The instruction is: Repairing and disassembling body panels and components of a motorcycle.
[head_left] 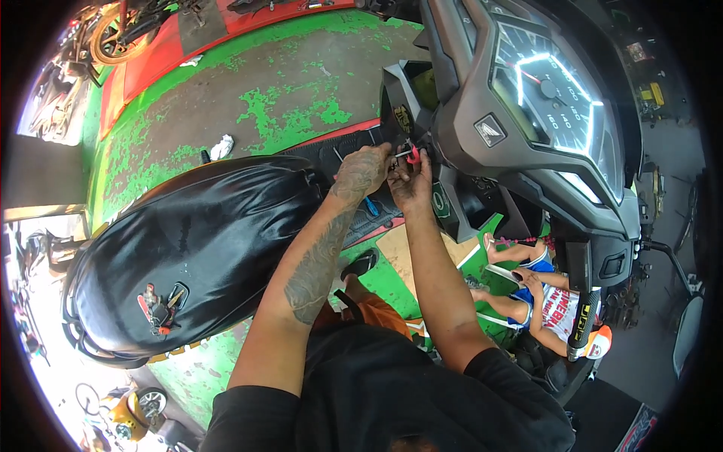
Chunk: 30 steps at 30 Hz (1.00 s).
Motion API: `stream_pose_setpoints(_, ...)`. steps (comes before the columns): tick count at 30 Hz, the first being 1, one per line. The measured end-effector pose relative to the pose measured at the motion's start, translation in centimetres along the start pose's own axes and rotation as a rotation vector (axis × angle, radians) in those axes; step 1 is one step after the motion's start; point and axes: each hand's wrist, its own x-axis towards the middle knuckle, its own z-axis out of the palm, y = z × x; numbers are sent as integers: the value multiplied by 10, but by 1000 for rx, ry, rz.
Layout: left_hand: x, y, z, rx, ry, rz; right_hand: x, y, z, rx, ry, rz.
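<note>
My left hand (pixel 363 172), on the tattooed arm, reaches in over the scooter's footboard (pixel 358 145). Its fingers are closed; what they hold is too small to make out. Beside it, my right hand (pixel 412 182) is turned palm up, its fingers curled round a small red-handled tool (pixel 414 155). A thin pale shaft runs from the red part toward my left fingertips. Both hands work close under the scooter's grey front cover (pixel 463 128), next to an opened panel. Below my left wrist, a blue-handled tool (pixel 371 207) lies on the footboard.
The black scooter seat (pixel 203 241) stretches left, with keys (pixel 162 309) lying on it. The lit dashboard (pixel 546 90) and handlebar grip (pixel 580 324) are at right. Another person (pixel 553 297) sits low beyond my right arm. A cardboard sheet (pixel 414 260) lies on the green floor.
</note>
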Motion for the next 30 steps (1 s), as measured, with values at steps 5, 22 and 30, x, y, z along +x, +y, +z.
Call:
stream_pose_setpoints(5,1,-2,8,-19,325,170,4,2,-1,-10,2,-14)
stream_pose_setpoints(22,14,-5,15,40,367,249,-4,5,16,16,99,-69)
stream_pose_setpoints(30,17,-1,11,-84,102,213,10,-4,9,-145,18,-63)
